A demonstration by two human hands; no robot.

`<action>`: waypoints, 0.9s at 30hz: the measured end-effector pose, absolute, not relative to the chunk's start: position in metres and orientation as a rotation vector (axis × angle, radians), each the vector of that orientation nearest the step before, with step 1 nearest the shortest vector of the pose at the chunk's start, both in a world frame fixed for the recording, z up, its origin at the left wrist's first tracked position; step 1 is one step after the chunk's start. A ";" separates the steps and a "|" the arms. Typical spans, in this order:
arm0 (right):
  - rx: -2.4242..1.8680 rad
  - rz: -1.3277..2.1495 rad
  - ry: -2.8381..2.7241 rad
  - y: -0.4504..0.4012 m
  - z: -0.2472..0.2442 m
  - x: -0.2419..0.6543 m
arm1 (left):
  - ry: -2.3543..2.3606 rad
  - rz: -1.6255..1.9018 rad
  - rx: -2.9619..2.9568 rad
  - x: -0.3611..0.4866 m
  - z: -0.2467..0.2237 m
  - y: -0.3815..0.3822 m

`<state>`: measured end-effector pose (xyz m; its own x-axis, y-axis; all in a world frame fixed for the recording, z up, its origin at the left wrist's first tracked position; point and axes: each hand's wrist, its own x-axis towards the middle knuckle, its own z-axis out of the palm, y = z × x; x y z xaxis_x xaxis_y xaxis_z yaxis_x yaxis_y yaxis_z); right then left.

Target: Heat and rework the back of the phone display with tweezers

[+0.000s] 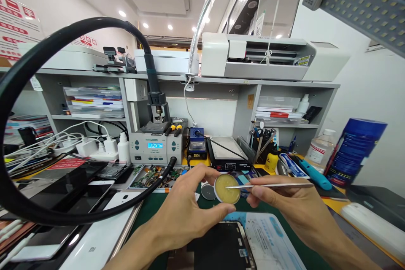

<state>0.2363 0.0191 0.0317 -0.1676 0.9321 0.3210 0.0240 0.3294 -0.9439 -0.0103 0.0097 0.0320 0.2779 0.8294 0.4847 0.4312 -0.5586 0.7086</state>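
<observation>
My left hand grips a small round tin by its rim between thumb and fingers, tilted so its yellowish paste faces me. In my right hand is a pair of thin metal tweezers, held like a pen, the tip touching or just over the paste. A round grey lid lies on the mat behind the tin. Below my hands is an opened device with a black inner surface, resting partly on a blue and white printed sheet.
A hot-air station with a lit display stands at the back; its thick black hose loops over the left side. Phones and tablets crowd the left. Bottles and a blue canister stand right. An LED lamp hangs overhead.
</observation>
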 end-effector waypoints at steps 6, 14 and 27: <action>-0.895 1.047 -1.473 0.021 0.027 0.237 | 1.128 1.225 2.103 -0.009 0.034 0.010; -0.866 1.056 -1.414 0.021 0.028 0.237 | 1.154 1.179 2.123 -0.009 0.030 0.011; -0.844 1.188 -1.260 0.019 0.038 0.231 | 1.193 1.124 2.130 -0.013 0.026 0.016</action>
<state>0.2312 0.0188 0.0382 -0.0894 0.9643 0.2494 -0.1918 0.2291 -0.9543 -0.0125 0.0165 0.0256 0.2940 0.8514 0.4344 0.4842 -0.5245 0.7003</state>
